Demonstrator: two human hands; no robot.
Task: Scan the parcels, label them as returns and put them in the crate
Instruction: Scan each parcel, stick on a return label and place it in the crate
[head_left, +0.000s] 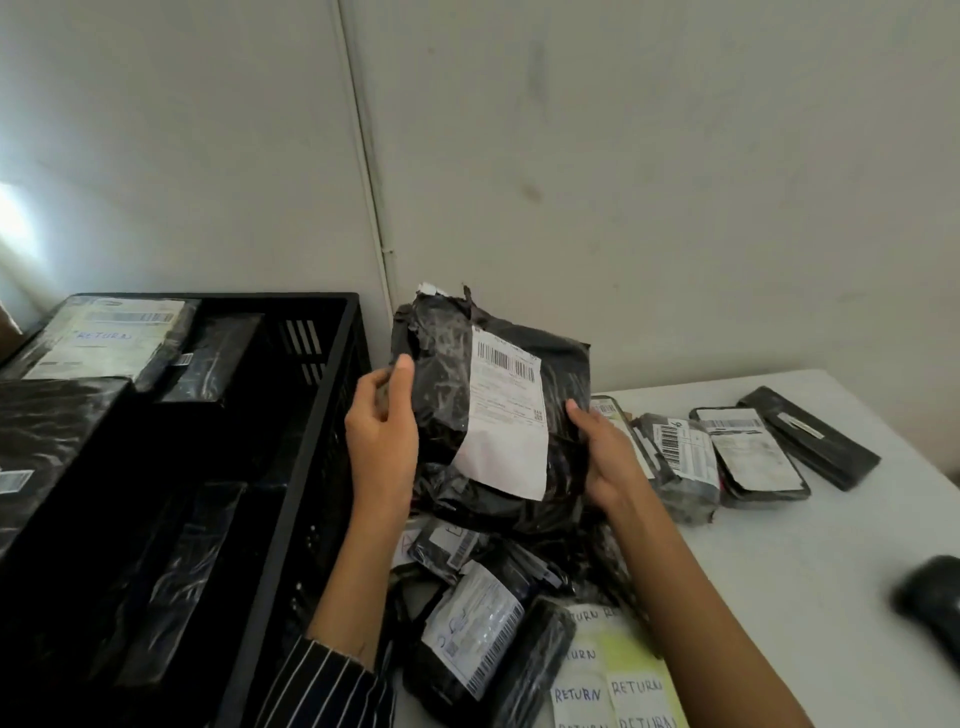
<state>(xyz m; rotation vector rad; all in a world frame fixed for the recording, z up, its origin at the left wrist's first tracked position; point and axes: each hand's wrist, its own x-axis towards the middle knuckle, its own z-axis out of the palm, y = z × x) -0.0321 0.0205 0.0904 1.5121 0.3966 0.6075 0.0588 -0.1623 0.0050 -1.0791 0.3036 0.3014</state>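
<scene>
A large black plastic parcel (447, 395) with a white barcode label is held upright above the table, just right of the black crate (311, 431). My left hand (382, 431) grips its left edge, thumb on the front. My right hand (605, 457) grips its right edge. The crate at the left holds several black parcels; one at the back (111, 338) bears a label reading RETURN. Sheets of handwritten RETURN labels (613, 680) lie at the table's front.
A heap of small black parcels (478, 623) lies under my hands. A row of further parcels (748, 452) lies on the white table (810, 561) to the right. A dark rounded object (930, 597), blurred, sits at the right edge. A wall stands close behind.
</scene>
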